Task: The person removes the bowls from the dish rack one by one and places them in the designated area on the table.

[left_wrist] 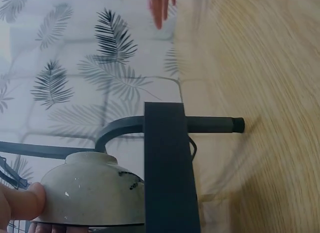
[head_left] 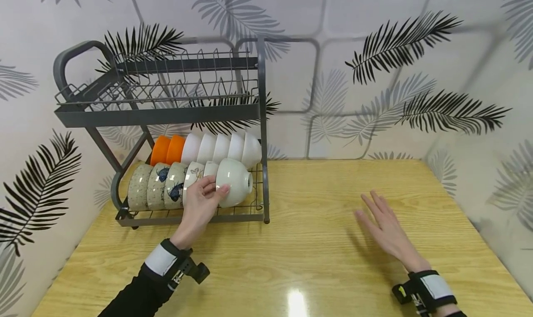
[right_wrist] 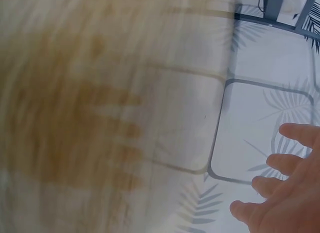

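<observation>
My left hand [head_left: 199,203] pinches the rim of a glossy white bowl [head_left: 234,183] at the right end of the front row in the dish rack's lower tier. The bowl stands on its side with its foot to the right. In the left wrist view the thumb lies on the outside of this bowl [left_wrist: 92,190], which shows small dark marks; the other fingertips are partly hidden below its rim. Away to the right, my right hand [head_left: 387,231] hovers over the table with fingers straight and spread, holding nothing. The right wrist view shows this hand [right_wrist: 287,193] too.
The two-tier dark grey dish rack [head_left: 166,116] stands at the table's back left; its upper tier is wire. Several patterned bowls [head_left: 156,187] fill the front row. Behind them are two orange bowls [head_left: 160,150] and several white bowls [head_left: 251,151]. A patterned wall borders the wooden table [head_left: 316,243].
</observation>
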`<state>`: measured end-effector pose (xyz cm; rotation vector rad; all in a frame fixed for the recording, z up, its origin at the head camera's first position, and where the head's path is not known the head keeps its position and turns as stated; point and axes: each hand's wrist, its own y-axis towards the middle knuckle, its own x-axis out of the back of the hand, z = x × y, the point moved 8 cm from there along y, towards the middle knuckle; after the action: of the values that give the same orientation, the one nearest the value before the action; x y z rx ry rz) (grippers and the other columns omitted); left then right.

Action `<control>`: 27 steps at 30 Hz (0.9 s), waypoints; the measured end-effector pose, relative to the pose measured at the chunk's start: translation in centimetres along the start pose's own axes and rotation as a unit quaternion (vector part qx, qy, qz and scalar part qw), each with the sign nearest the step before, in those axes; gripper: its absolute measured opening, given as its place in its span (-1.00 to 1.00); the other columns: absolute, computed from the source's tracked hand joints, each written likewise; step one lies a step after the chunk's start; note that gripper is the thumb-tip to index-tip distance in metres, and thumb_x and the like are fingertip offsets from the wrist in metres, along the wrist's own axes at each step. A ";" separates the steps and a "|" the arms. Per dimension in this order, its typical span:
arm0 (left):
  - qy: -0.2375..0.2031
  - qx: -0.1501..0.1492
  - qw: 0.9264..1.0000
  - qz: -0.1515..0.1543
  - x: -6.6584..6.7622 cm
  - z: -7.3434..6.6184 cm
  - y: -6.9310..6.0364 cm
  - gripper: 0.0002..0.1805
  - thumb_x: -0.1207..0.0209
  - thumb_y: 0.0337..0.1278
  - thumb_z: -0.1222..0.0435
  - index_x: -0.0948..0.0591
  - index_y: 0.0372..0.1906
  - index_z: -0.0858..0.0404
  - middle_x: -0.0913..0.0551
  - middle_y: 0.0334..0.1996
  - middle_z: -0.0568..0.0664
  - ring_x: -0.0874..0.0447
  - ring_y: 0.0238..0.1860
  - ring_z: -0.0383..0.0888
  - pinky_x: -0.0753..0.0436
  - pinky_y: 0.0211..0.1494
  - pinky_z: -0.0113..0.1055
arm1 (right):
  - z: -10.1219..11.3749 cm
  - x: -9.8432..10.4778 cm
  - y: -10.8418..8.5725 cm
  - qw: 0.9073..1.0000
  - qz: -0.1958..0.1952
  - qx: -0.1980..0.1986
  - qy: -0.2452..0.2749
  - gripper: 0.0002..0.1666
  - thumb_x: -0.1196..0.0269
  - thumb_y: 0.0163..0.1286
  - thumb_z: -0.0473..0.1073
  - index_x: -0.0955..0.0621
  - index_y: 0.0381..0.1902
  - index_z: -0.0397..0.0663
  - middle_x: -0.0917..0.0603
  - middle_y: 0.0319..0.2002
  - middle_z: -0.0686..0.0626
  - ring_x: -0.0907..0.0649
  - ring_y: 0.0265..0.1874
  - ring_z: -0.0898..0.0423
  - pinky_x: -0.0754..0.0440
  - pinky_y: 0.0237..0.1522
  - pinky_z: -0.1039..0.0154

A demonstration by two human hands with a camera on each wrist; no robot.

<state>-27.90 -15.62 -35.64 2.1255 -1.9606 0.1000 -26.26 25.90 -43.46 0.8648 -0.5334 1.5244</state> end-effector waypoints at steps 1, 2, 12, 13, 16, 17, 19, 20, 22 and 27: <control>-0.009 0.004 1.000 0.004 0.1 -0.1 -0.1 -0.62 -0.19 0.37 0.39 -0.52 0.21 0.47 -0.65 0.13 0.41 -0.73 -0.05 -0.27 -0.63 -0.07 -0.62 | 0.0 0.0 0.0 1.000 0.003 -0.002 0.015 -0.24 0.06 0.62 0.12 -0.17 0.56 -0.22 0.06 0.60 -0.38 0.08 0.57 -0.44 0.08 0.41 -0.58; -0.017 0.008 1.000 0.009 0.1 -0.2 -0.2 -0.62 -0.18 0.38 0.40 -0.51 0.22 0.47 -0.64 0.15 0.41 -0.71 -0.07 -0.34 -0.63 -0.05 -0.62 | -0.1 0.0 0.1 1.000 0.006 -0.003 0.029 -0.24 0.06 0.62 0.11 -0.17 0.56 -0.22 0.06 0.61 -0.37 0.10 0.57 -0.44 0.09 0.40 -0.59; -0.012 -0.013 0.998 0.068 0.2 -1.0 -1.1 -0.63 -0.16 0.40 0.39 -0.49 0.21 0.47 -0.62 0.17 0.40 -0.70 -0.08 -0.47 -0.65 0.01 -0.58 | 0.8 -0.1 0.1 0.988 0.051 0.002 0.143 -0.32 0.15 0.67 0.05 -0.15 0.58 -0.19 0.04 0.61 -0.36 0.03 0.56 -0.45 -0.03 0.38 -0.57; -0.009 -0.024 0.997 0.075 0.2 -1.1 -1.2 -0.64 -0.16 0.40 0.39 -0.49 0.20 0.48 -0.63 0.16 0.41 -0.70 -0.09 -0.49 -0.65 0.01 -0.57 | 1.0 -0.1 0.2 0.986 0.058 0.003 0.157 -0.32 0.17 0.68 0.05 -0.15 0.58 -0.20 0.02 0.60 -0.36 0.03 0.56 -0.45 -0.02 0.40 -0.55; 0.005 -0.063 0.994 0.091 0.1 -1.6 -1.6 -0.67 -0.17 0.38 0.40 -0.52 0.14 0.50 -0.66 0.09 0.42 -0.71 -0.12 -0.49 -0.67 -0.02 -0.56 | 1.5 -0.3 0.2 0.976 0.087 0.004 0.199 -0.30 0.20 0.69 0.07 -0.10 0.59 -0.19 0.00 0.61 -0.34 0.03 0.57 -0.41 0.00 0.44 -0.50; 0.013 -0.078 0.992 0.096 0.0 -1.8 -1.7 -0.68 -0.18 0.38 0.41 -0.52 0.12 0.50 -0.68 0.07 0.42 -0.71 -0.13 -0.49 -0.68 -0.03 -0.56 | 1.7 -0.4 0.2 0.972 0.097 0.006 0.212 -0.30 0.22 0.69 0.08 -0.09 0.60 -0.19 0.00 0.61 -0.33 0.03 0.57 -0.40 -0.02 0.46 -0.46; 0.027 -0.104 0.989 0.103 -0.1 -2.2 -1.9 -0.70 -0.19 0.37 0.42 -0.54 0.09 0.51 -0.70 0.03 0.41 -0.70 -0.14 -0.49 -0.68 -0.05 -0.55 | 2.0 -0.6 0.1 0.965 0.116 0.012 0.235 -0.30 0.25 0.70 0.08 -0.06 0.61 -0.17 0.00 0.61 -0.32 0.02 0.57 -0.36 -0.12 0.53 -0.25; 0.034 -0.117 0.987 0.105 -0.1 -2.4 -2.0 -0.71 -0.19 0.36 0.43 -0.54 0.08 0.51 -0.71 0.00 0.41 -0.70 -0.15 -0.48 -0.69 -0.07 -0.54 | 2.1 -0.7 0.1 0.960 0.125 0.017 0.249 -0.30 0.25 0.70 0.08 -0.05 0.61 -0.17 0.01 0.61 -0.31 0.01 0.58 -0.31 -0.19 0.57 -0.07; 0.047 -0.141 0.983 0.110 -0.3 -2.7 -2.3 -0.74 -0.19 0.35 0.44 -0.56 0.06 0.49 -0.73 -0.05 0.39 -0.69 -0.18 -0.47 -0.69 -0.10 -0.53 | 2.5 -0.9 0.1 0.945 0.144 0.032 0.293 -0.31 0.27 0.71 0.06 -0.03 0.61 -0.18 0.01 0.62 -0.29 -0.10 0.61 -0.06 -0.33 0.52 0.28; 0.111 -0.233 0.960 0.109 -0.6 -3.3 -3.4 -0.77 -0.23 0.28 0.47 -0.61 0.01 0.39 -0.76 -0.13 0.20 -0.69 -0.16 -0.34 -0.70 -0.06 -0.45 | 4.1 -1.4 -0.2 0.848 0.230 0.088 0.469 -0.40 0.41 0.72 -0.10 -0.08 0.60 -0.16 -0.23 0.58 -0.01 -0.35 0.46 0.40 -0.37 0.41 0.51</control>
<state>-24.21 -14.10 -33.04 1.5319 -1.8542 -0.0759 -25.26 21.92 -42.08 0.0223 0.1535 2.2243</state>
